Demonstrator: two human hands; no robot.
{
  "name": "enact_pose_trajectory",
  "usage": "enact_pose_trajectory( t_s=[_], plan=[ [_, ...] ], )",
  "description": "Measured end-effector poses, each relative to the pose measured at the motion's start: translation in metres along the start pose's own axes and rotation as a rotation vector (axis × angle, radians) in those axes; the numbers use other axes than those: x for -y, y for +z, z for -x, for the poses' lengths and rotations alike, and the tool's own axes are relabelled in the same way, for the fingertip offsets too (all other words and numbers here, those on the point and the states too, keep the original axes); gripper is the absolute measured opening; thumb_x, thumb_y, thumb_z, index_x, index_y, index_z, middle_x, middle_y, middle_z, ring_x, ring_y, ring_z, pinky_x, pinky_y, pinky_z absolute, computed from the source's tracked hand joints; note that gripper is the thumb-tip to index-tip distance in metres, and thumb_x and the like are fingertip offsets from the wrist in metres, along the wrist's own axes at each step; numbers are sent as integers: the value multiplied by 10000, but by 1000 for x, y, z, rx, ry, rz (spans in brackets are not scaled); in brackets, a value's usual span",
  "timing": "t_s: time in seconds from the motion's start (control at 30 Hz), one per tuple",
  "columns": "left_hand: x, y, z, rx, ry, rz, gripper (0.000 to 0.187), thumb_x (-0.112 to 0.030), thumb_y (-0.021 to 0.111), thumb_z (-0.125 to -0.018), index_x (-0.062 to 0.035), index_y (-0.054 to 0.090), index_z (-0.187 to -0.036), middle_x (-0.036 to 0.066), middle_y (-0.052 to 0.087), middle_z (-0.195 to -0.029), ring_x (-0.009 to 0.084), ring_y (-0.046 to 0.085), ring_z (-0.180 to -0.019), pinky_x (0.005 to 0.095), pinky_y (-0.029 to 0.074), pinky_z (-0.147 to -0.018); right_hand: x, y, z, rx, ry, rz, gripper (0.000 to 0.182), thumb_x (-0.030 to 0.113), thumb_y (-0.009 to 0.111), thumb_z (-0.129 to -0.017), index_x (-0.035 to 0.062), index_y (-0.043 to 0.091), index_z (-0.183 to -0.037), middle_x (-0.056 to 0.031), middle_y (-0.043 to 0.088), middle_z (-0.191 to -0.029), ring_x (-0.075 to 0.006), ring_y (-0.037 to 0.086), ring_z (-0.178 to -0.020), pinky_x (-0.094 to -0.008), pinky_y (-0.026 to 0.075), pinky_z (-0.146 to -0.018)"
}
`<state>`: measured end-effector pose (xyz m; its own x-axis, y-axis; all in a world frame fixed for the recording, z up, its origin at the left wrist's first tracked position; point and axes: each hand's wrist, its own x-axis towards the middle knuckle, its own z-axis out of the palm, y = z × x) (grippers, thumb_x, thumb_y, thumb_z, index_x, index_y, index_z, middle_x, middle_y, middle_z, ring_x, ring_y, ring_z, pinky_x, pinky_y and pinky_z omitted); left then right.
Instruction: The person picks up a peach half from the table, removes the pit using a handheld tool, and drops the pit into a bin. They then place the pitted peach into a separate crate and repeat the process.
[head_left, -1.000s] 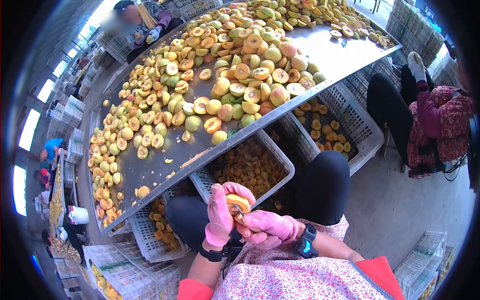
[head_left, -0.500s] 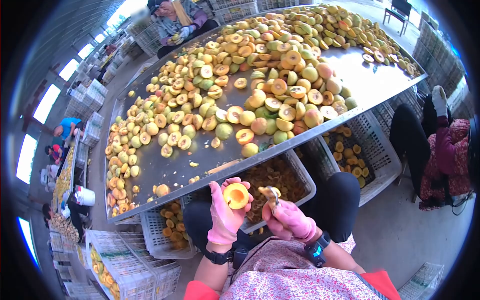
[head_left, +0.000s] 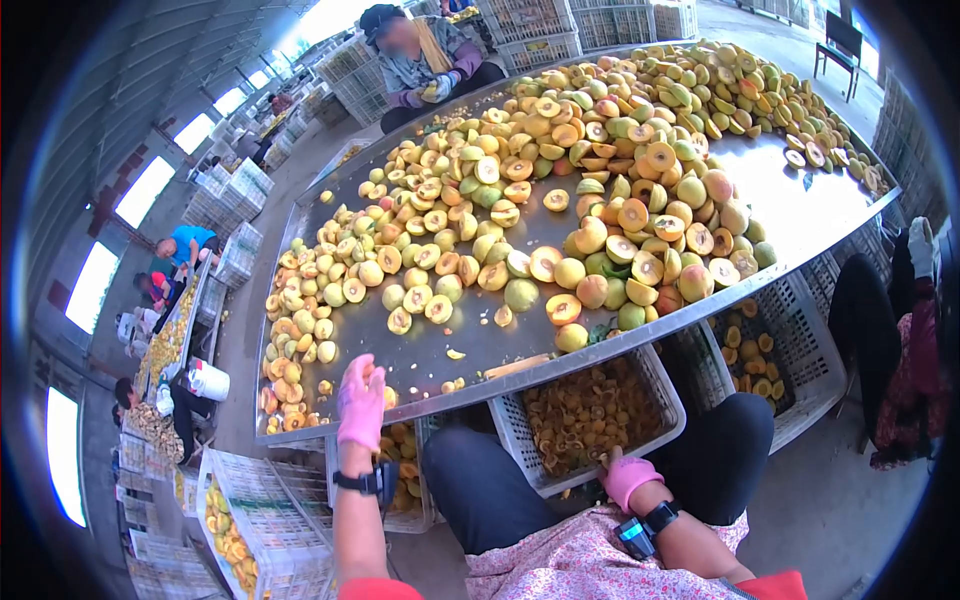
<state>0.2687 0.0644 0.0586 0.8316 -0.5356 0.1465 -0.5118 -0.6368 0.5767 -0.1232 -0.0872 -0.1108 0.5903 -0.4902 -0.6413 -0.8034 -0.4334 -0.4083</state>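
My left hand (head_left: 361, 402), in a pink glove, is raised at the near edge of the metal table (head_left: 420, 352), fingers stretched up and apart. No fruit shows in it; a peach half (head_left: 388, 397) lies just beside it. My right hand (head_left: 630, 480), also pink-gloved, is low at the near rim of a crate of scraps (head_left: 590, 410), fingers closed. The small metal pitting tool it held a moment ago is mostly hidden now; only a dark bit shows at the fingertips. Many halved yellow peaches (head_left: 490, 235) are heaped over the table.
Crates of peach halves stand under the table at the right (head_left: 800, 350) and beside my left knee (head_left: 405, 490). Another crate (head_left: 270, 530) stands at lower left. A co-worker (head_left: 425, 65) sits across the table; another person's legs (head_left: 865, 340) are at right.
The peach half has left my left hand, which has moved left to the table edge. My right hand has dropped down to the scrap crate's rim. The view has shifted left.
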Motion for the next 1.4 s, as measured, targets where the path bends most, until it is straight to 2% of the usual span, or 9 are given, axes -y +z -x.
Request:
enact_pose_trajectory(
  t_s=[0.17,0.23,0.4,0.53,0.7,0.8,0.83,0.87,1.4],
  plan=[
    [54,78,-138,98,-119,-83,470,-247,685,-938,-21,583,-1337,165,708,-1102,233,709,-903,360,569,-827,0,-3,4,-39,-5,-100,514,427,547,-1003,-15,494,-1260,-282,713,-1071,-441,680,-1047,-512,519,-898],
    [8,73,-142,259,-318,-132,544,-270,757,-884,-32,596,-1345,153,739,-1037,208,708,-744,336,577,-673,4,-6,8,35,-34,-59,497,433,546,-1007,2,514,-1252,-291,706,-1090,-436,677,-1064,-504,517,-918],
    [26,82,-141,244,-147,-131,503,-323,786,-868,-39,661,-1263,97,721,-946,170,682,-718,318,559,-581,12,-7,10,-29,-142,-116,432,414,564,-1007,33,529,-1207,-264,711,-1051,-443,678,-1023,-517,523,-869],
    [-37,46,-54,279,-146,649,426,-356,686,-956,-75,658,-1275,15,667,-944,106,620,-700,288,551,-636,49,-53,39,-56,-251,-413,372,389,560,-1026,54,532,-1186,-219,724,-958,-426,694,-948,-507,520,-803],
    [-96,60,78,405,-372,1569,382,-290,581,-985,-42,613,-1274,82,671,-1083,177,631,-770,274,526,-633,89,-79,75,-202,-486,-598,396,420,584,-1033,48,523,-1152,-213,689,-863,-431,686,-862,-468,526,-697],
    [-125,77,128,293,-325,1382,373,-324,545,-1013,-53,617,-1259,68,665,-1067,115,603,-730,193,459,-569,101,-88,92,-263,-551,-546,380,412,584,-1031,47,516,-1112,-200,677,-835,-421,689,-827,-471,527,-668],
    [-136,83,141,162,-217,1020,380,-344,471,-1059,-50,620,-1248,59,661,-1045,74,586,-741,163,435,-571,102,-88,95,-314,-615,-515,374,409,584,-1029,47,511,-1089,-194,671,-823,-418,691,-806,-475,526,-654],
    [-145,84,148,121,-174,961,391,-343,451,-1069,-38,670,-1178,79,698,-969,95,605,-778,215,472,-635,102,-89,98,-318,-602,-511,374,409,584,-1029,47,511,-1089,-194,671,-823,-418,691,-806,-475,526,-654],
    [-158,95,178,191,-65,973,780,-595,272,-1085,61,691,-1142,106,704,-957,168,645,-839,287,522,-776,94,-84,113,-458,-526,-295,343,371,633,-1002,67,478,-975,-167,638,-782,-380,679,-742,-460,511,-602]
  ],
)
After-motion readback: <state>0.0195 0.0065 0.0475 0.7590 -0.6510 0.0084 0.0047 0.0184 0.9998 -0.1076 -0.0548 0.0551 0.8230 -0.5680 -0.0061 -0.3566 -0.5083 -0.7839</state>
